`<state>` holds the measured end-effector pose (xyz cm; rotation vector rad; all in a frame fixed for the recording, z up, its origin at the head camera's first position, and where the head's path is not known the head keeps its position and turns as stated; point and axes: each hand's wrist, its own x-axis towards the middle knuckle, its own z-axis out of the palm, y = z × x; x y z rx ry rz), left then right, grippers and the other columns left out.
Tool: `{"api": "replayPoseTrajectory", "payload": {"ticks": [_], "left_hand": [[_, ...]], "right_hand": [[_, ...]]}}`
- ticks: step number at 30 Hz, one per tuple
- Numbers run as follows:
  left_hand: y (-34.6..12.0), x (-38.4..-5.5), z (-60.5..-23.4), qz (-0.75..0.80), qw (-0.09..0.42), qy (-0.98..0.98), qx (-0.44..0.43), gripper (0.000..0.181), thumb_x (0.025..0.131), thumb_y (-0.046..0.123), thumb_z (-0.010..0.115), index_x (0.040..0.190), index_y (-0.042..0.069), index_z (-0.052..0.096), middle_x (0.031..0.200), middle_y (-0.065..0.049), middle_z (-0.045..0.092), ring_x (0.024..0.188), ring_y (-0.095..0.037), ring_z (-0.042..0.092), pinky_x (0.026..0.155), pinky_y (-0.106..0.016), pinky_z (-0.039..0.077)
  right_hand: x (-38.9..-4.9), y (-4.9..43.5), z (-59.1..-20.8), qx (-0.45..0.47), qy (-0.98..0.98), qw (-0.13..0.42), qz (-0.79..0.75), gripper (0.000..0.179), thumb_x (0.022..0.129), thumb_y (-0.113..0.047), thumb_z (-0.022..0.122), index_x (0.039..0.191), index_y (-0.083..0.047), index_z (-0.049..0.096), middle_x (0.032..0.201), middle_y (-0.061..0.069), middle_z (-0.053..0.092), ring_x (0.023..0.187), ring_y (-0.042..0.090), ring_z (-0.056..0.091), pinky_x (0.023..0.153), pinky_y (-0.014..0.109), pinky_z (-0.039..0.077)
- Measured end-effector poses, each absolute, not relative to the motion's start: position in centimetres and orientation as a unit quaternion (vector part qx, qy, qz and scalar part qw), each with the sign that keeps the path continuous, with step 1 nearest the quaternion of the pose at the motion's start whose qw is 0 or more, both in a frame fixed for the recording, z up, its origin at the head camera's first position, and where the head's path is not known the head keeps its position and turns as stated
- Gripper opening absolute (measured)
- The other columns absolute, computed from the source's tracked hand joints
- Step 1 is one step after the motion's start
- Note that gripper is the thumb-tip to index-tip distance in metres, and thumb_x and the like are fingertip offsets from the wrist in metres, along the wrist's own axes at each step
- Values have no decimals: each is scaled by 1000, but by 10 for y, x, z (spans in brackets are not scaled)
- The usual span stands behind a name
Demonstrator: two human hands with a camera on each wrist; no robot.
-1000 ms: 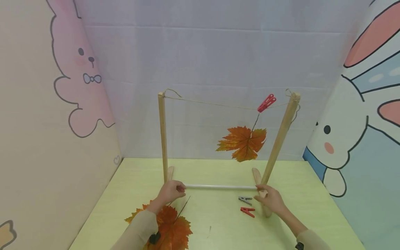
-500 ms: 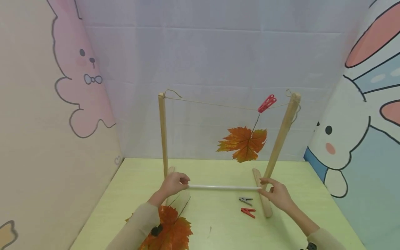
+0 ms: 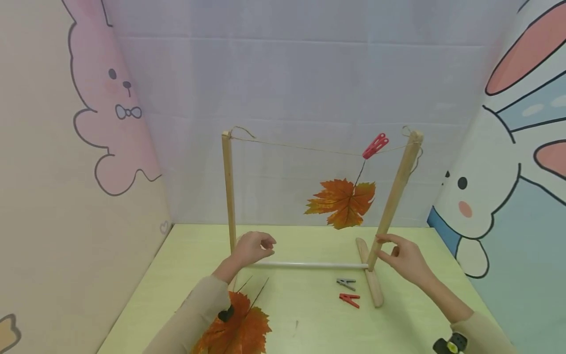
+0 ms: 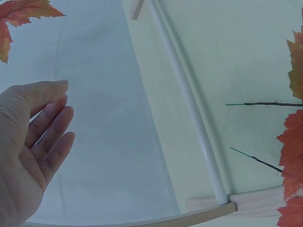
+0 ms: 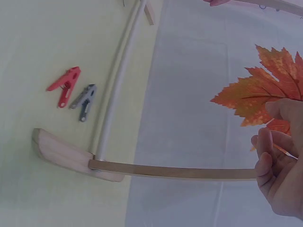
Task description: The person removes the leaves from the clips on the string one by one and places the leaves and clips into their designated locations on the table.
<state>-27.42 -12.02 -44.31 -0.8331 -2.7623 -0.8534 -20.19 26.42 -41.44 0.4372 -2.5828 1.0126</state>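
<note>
Pink rabbit print [image 3: 108, 98] is filling the left wall. Left post [image 3: 229, 191] is standing upright, its foot hidden by the arm in the head view. Orange leaves [image 3: 247, 329] are lying on the tabletop [image 3: 309, 309], partly covered by the left sleeve [image 3: 199, 309], two stems pointing away from the person. Left hand [image 3: 253, 248] is hovering by the left post, above the rod; its fingers are bending loosely, thumb near the index finger, holding nothing. White rod [image 3: 309, 265] is running low between the two posts, meeting both near their bases. String [image 3: 296, 146] is stretching between the post tops. One orange leaf [image 3: 345, 204] is hanging by its stem from a pink clothespin [image 3: 376, 146] on the string. Grey clothespin [image 3: 346, 282] and red clothespin [image 3: 350, 299] are lying in front of the rod. Right post [image 3: 393, 201] is leaning outward on a wooden foot [image 3: 375, 287]. Right hand [image 3: 407, 260] is hovering at its lower part, fingers loosely bent, thumb and index parted, gripping nothing; can't tell if the fingertips are touching it.
</note>
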Motion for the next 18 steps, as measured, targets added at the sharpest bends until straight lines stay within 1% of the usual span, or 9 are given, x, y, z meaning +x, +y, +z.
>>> {"api": "replayPoseTrajectory", "payload": {"ticks": [4, 9, 14, 18], "left_hand": [[-115, -281, -427, -290, 70, -912, -280, 17, 75, 12, 72, 92, 10, 70, 75, 5, 66, 70, -9, 61, 66, -27, 48], [-113, -287, -410, -293, 82, -908, -288, 18, 75, 10, 72, 93, 8, 69, 76, 3, 66, 70, -11, 62, 66, -28, 49], [-112, -288, -399, -290, 85, -905, -300, 18, 76, 11, 71, 94, 8, 69, 77, 3, 66, 71, -11, 62, 67, -28, 49], [-109, -291, -391, -285, 93, -903, -308, 18, 76, 12, 71, 94, 8, 69, 77, 3, 67, 72, -10, 62, 66, -27, 49]], "right_hand": [[-206, 269, -398, 165, -903, 187, 350, 31, 77, -1, 68, 106, 3, 62, 93, 17, 64, 41, 0, 37, 36, 22, 32], [-208, 274, -383, 168, -902, 194, 346, 31, 78, -2, 68, 108, 3, 61, 94, 19, 63, 40, 1, 37, 36, 23, 33], [-209, 277, -373, 170, -904, 207, 334, 32, 77, -1, 68, 107, 4, 61, 94, 20, 63, 41, 1, 38, 36, 23, 32], [-209, 277, -363, 170, -905, 208, 329, 31, 78, -4, 68, 108, 3, 61, 95, 19, 64, 42, 1, 40, 36, 23, 32]]}}
